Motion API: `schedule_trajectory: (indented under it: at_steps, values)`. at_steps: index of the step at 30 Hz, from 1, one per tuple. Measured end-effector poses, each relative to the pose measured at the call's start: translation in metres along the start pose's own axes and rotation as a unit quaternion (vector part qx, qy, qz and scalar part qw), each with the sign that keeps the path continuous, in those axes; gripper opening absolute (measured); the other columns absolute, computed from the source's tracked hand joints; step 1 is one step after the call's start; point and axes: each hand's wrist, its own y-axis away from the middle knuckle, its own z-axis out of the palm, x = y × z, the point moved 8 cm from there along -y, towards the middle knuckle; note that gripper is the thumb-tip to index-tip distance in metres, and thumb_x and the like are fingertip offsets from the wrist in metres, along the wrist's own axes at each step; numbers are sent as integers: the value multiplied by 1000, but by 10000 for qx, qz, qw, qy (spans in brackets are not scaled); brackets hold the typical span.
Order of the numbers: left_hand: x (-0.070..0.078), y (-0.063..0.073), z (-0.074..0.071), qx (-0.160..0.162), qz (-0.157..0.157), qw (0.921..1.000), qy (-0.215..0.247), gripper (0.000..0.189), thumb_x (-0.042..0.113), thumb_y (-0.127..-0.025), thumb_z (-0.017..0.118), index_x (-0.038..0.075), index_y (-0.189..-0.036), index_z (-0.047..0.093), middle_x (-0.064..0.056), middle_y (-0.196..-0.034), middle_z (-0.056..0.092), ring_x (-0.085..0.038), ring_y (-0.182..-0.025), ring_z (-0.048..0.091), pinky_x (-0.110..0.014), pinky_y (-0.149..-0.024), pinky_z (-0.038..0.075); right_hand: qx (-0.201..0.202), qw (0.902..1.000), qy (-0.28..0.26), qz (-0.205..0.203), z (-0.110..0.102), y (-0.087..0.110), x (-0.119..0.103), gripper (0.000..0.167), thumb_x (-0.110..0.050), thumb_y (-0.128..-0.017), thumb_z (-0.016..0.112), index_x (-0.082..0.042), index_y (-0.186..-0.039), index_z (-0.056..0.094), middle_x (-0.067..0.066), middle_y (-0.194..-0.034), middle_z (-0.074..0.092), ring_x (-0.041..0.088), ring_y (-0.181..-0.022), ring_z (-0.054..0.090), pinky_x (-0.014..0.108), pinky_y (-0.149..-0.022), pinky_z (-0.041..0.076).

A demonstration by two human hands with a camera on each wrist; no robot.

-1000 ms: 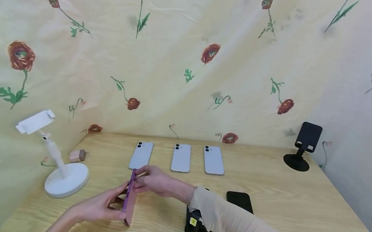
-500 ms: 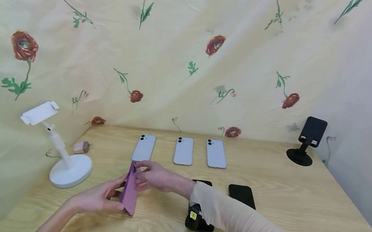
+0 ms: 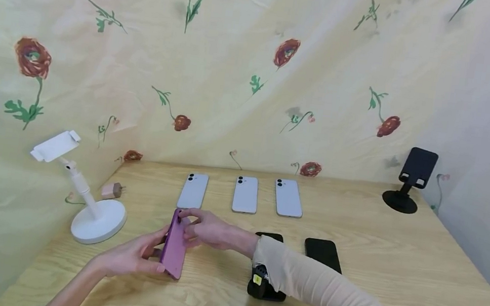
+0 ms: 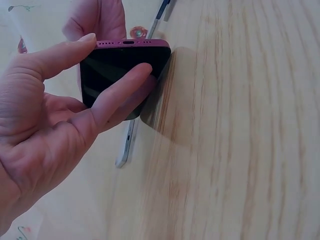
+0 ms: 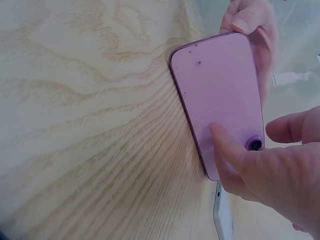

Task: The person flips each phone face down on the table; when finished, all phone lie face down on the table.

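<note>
A pink smartphone (image 3: 174, 249) stands tilted up on its long edge at the left of the table. My left hand (image 3: 129, 256) grips its near end: the thumb is on the bottom edge by the charging port and the fingers lie across the dark screen (image 4: 110, 65). My right hand (image 3: 212, 229) is at the far end, fingers bent around the corner with the camera lens (image 5: 255, 144). One right fingertip touches the pink back (image 5: 220, 85), which has small dark marks. Just beyond the phone lies a pale phone (image 3: 193, 191), camera side up.
Two more pale phones, one in the middle (image 3: 246, 195) and one farther right (image 3: 288, 198), lie along the back. Dark phones (image 3: 323, 253) lie near my right sleeve (image 3: 320, 285), which partly covers them. A white stand (image 3: 99, 222), a pink charger (image 3: 112, 190) and a black stand (image 3: 399, 201) flank them.
The pink phone has turned so more of its back faces up and right. Both hands keep their places on it. The whole head view has shifted slightly.
</note>
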Motion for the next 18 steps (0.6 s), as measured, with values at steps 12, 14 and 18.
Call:
schedule_trajectory:
  at_steps: [12, 14, 18]
  values:
    - [1, -1, 1, 20, -79, 9998, 179, 90, 0, -98, 61, -15, -150, -12, -44, -152, -8, -61, -133, 26, -35, -97, 47, 104, 9985, 530, -48, -3, 2, 0, 60, 14, -88, 52, -6, -144, 51, 21, -118, 53, 29, -102, 59, 47, -88, 53]
    - [1, -1, 1, 27, -93, 9998, 161, 90, 0, -98, 61, -15, -150, -11, -43, -153, -9, -61, -134, 24, -34, -97, 46, 109, 9982, 582, -62, -4, 1, 1, 60, 14, -88, 52, -7, -144, 51, 21, -121, 53, 29, -102, 59, 46, -88, 53]
    - [1, -1, 2, -45, -51, 9997, 217, 89, -1, -98, 60, -15, -150, -11, -42, -153, -10, -61, -134, 23, -35, -99, 45, 113, 9972, 732, -76, -4, 2, 2, 59, 14, -89, 52, -7, -144, 52, 22, -126, 51, 28, -103, 59, 46, -88, 53]
